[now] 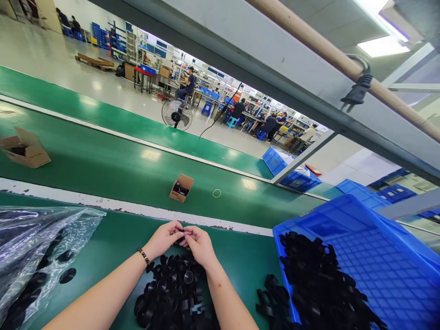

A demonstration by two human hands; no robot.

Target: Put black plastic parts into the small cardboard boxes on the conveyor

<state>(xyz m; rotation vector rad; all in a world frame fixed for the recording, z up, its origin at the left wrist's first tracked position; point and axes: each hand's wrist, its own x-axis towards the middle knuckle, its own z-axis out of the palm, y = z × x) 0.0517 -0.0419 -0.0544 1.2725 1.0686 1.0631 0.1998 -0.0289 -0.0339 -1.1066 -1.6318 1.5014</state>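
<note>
One small, dark black piece (182, 231) (mostly hidden from view) is pinched between the left hand (167, 237) and the right hand (198, 244), near the far white edge (151, 210) of the smooth green counter (242, 261). Just below them lies a heap of black round pieces (172, 291); a blue gridded plastic crate (381, 256) stands toward the counter's right side.

A: How is the scene lit?
B: Brightly, from overhead. A white ceiling light (383, 46) is washed out at upper right.
A: Any glare?
B: Pale patches shine on the green conveyor (113, 158) and the floor (62, 52), and white streaks cross the clear plastic bag (85, 224).
A: Is it sharp?
B: Fairly, up close; the far workstations (213, 87) look soft. The heaped black parts (172, 288) lose detail in darkness. The blue crate (360, 229) looks stretched towards the right edge.
</note>
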